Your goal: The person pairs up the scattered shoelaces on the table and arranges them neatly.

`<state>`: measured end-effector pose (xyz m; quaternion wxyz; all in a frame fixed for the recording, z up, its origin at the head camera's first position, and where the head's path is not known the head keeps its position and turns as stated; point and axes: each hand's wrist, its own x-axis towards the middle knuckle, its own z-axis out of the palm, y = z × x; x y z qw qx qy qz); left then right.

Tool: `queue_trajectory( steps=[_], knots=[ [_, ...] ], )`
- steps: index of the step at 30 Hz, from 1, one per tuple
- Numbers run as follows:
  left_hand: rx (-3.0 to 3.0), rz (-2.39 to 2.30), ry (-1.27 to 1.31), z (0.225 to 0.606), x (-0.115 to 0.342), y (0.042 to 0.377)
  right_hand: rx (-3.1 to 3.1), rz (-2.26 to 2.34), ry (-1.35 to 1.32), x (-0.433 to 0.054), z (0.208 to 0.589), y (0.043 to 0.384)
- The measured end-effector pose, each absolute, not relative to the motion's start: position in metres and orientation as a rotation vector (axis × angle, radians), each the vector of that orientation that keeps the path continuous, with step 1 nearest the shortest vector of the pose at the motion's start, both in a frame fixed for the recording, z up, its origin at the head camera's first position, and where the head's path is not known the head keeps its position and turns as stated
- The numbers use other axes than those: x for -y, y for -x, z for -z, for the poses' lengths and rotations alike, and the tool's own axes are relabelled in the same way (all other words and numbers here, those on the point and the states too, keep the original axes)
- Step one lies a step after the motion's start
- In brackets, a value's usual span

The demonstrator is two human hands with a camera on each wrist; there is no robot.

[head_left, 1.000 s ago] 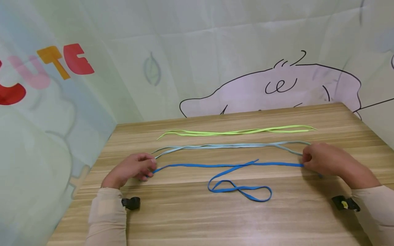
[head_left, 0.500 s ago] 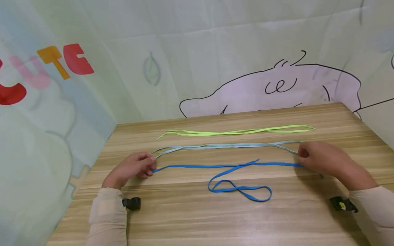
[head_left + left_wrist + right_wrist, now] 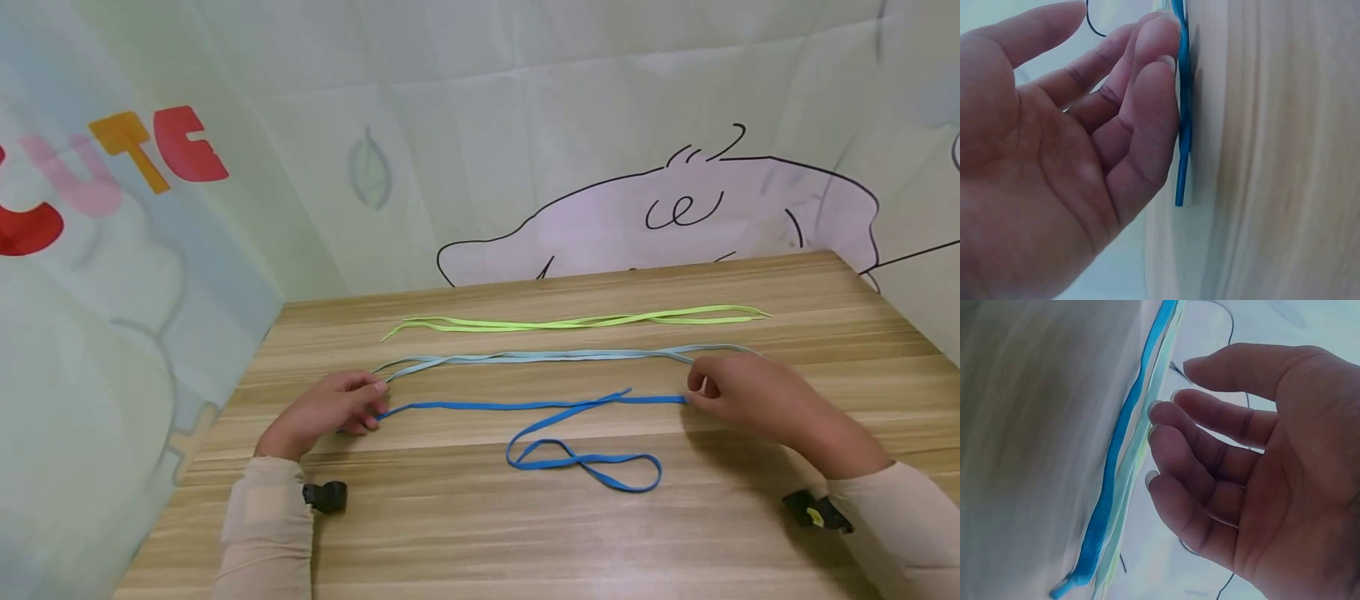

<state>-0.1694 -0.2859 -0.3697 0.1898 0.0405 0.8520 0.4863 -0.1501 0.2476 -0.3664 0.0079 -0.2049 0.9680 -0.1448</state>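
A blue shoelace (image 3: 480, 407) runs across the wooden table between the hands. Its looped strand (image 3: 551, 467) lies nearer the front, crossing over the straight run. At the left end, my left hand (image 3: 322, 410) rests loosely bent fingers against the lace. In the left wrist view, the thumb stands apart and the lace's tip (image 3: 1180, 181) sticks out past the fingers. My right hand (image 3: 765, 404) is over the right part of the lace, fingers loosely curved. The right wrist view shows the blue lace (image 3: 1116, 444) beside those fingertips, with nothing pinched.
Behind the blue lace lies a pale blue shoelace (image 3: 570, 355), doubled lengthwise. Farther back is a yellow-green shoelace (image 3: 645, 317) laid the same way. A printed cloth (image 3: 570, 108) hangs behind the wooden table (image 3: 450, 533) and along its left side.
My right hand has moved left along the blue lace, toward the middle. My left hand has shifted slightly right. The laces lie about as before.
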Motion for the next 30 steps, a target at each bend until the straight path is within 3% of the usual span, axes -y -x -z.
queue_trajectory(
  steps=[30],
  knots=[
    [-2.396, -1.278, -0.321, 0.369, 0.255, 0.17, -2.707, 0.587, 0.935, -0.2, 0.372, 0.124]
  ],
)
